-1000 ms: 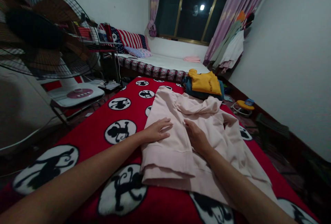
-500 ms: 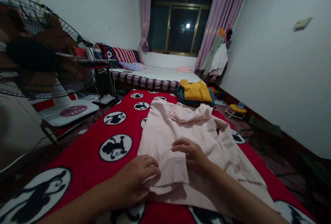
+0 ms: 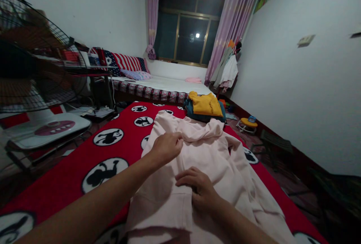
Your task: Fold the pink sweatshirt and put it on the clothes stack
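Observation:
A pale pink hooded top (image 3: pixel 214 161) lies spread on the red blanket, its left side folded inward. My left hand (image 3: pixel 168 147) is up by the hood, fingers curled closed on the fabric at the fold's upper end. Lower down, my right hand (image 3: pixel 199 187) rests on the folded edge with its fingers stretched out and slightly apart; its thumb is mostly hidden. One long sleeve trails along the right side of the top.
The red blanket (image 3: pixel 60 184) bears white ovals with black monkey figures. Beyond the top sits a folded yellow garment (image 3: pixel 204 104) on dark teal clothing. A fan (image 3: pixel 34 59) and a white chair (image 3: pixel 53 127) stand left. A yellow stool (image 3: pixel 248 123) is at right.
My left hand has moved from the lower hem up toward the hood. My right hand stays on the folded edge. The view has shifted a little to the right.

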Demonstrator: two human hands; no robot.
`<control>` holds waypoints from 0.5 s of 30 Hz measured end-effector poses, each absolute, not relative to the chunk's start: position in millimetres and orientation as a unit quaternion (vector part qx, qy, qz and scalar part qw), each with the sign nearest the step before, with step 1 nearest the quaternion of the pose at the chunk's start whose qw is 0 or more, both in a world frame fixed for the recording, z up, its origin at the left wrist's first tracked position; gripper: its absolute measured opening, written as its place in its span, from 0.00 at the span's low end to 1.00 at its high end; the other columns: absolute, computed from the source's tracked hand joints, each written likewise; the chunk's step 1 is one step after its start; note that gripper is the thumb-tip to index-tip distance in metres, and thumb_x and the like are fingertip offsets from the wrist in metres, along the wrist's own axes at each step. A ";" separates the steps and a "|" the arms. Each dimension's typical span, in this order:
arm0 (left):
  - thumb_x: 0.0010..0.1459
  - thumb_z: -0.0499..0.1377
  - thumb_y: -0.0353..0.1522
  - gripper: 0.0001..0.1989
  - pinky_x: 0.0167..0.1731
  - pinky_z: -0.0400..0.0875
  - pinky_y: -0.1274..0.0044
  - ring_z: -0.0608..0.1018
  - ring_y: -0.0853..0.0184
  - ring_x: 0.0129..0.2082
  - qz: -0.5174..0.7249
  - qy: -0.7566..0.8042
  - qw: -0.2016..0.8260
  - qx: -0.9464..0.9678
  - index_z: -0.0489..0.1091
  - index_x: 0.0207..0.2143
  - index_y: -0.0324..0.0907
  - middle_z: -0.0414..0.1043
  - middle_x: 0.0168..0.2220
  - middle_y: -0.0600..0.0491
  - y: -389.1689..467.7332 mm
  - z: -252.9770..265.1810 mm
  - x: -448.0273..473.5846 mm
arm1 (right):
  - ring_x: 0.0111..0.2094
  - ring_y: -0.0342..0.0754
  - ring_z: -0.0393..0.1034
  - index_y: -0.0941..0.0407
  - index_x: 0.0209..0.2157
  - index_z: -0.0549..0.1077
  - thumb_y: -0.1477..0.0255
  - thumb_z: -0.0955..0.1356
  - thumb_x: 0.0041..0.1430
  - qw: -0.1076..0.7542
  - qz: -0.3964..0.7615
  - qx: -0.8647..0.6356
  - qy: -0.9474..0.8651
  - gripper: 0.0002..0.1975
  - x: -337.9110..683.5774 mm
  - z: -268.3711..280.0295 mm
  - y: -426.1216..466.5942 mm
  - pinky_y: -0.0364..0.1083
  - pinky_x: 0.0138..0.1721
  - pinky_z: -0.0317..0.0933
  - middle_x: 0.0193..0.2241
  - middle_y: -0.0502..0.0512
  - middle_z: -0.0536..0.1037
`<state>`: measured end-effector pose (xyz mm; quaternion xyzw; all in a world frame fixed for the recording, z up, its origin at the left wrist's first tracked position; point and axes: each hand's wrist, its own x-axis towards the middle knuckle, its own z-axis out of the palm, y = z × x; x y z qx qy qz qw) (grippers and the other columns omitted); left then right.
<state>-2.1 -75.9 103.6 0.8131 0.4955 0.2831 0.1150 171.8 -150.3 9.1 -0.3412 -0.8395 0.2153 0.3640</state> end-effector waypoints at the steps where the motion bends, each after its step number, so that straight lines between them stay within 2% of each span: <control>1: 0.57 0.50 0.28 0.15 0.41 0.70 0.73 0.77 0.62 0.40 0.375 0.499 0.121 0.772 0.72 0.43 0.41 0.76 0.40 0.47 -56.8 89.5 6.8 | 0.40 0.48 0.71 0.50 0.38 0.78 0.80 0.66 0.48 0.373 0.221 -0.339 -0.835 0.17 171.3 8.1 -151.2 0.48 0.43 0.64 0.40 0.52 0.80; 3: 0.55 0.48 0.23 0.23 0.51 0.68 0.69 0.72 0.61 0.51 0.508 0.519 0.123 0.677 0.65 0.54 0.40 0.70 0.52 0.44 -25.7 56.3 16.1 | 0.43 0.48 0.71 0.51 0.41 0.77 0.81 0.65 0.48 0.410 0.248 -0.336 -0.811 0.19 170.5 5.9 -154.2 0.48 0.44 0.64 0.43 0.53 0.79; 5: 0.54 0.48 0.22 0.28 0.58 0.63 0.65 0.66 0.59 0.59 0.550 0.539 0.128 0.625 0.59 0.58 0.39 0.64 0.57 0.42 -7.4 23.8 16.1 | 0.43 0.47 0.71 0.51 0.44 0.75 0.81 0.64 0.49 0.457 0.277 -0.354 -0.767 0.21 171.2 4.4 -156.8 0.46 0.41 0.65 0.45 0.54 0.77; 8: 0.54 0.49 0.22 0.31 0.61 0.58 0.63 0.61 0.58 0.63 0.516 0.549 0.132 0.645 0.54 0.61 0.37 0.60 0.60 0.40 -0.3 -7.4 10.1 | 0.31 0.43 0.71 0.53 0.48 0.72 0.77 0.64 0.54 0.480 0.289 -0.438 -0.703 0.19 180.7 10.0 -150.6 0.42 0.30 0.64 0.46 0.56 0.75; 10: 0.54 0.50 0.24 0.31 0.61 0.58 0.63 0.61 0.57 0.63 0.467 0.555 0.111 0.680 0.54 0.62 0.34 0.59 0.61 0.39 -2.7 -13.7 8.6 | 0.26 0.41 0.69 0.54 0.48 0.71 0.73 0.64 0.56 0.474 0.263 -0.491 -0.682 0.17 196.6 21.5 -133.3 0.42 0.26 0.63 0.45 0.56 0.75; 13: 0.56 0.51 0.26 0.29 0.62 0.56 0.63 0.62 0.55 0.62 0.378 0.581 0.072 0.718 0.56 0.61 0.33 0.60 0.61 0.38 -8.1 -10.7 11.5 | 0.29 0.45 0.72 0.55 0.46 0.72 0.69 0.65 0.56 0.479 0.180 -0.555 -0.655 0.15 234.2 46.4 -85.7 0.44 0.29 0.66 0.43 0.57 0.76; 15: 0.57 0.51 0.26 0.27 0.62 0.55 0.63 0.62 0.56 0.62 0.338 0.592 0.057 0.730 0.57 0.61 0.33 0.61 0.61 0.39 -10.6 -7.2 13.7 | 0.37 0.50 0.73 0.57 0.47 0.71 0.68 0.65 0.53 0.481 0.092 -0.618 -0.614 0.18 262.3 62.6 -47.1 0.48 0.35 0.68 0.45 0.61 0.75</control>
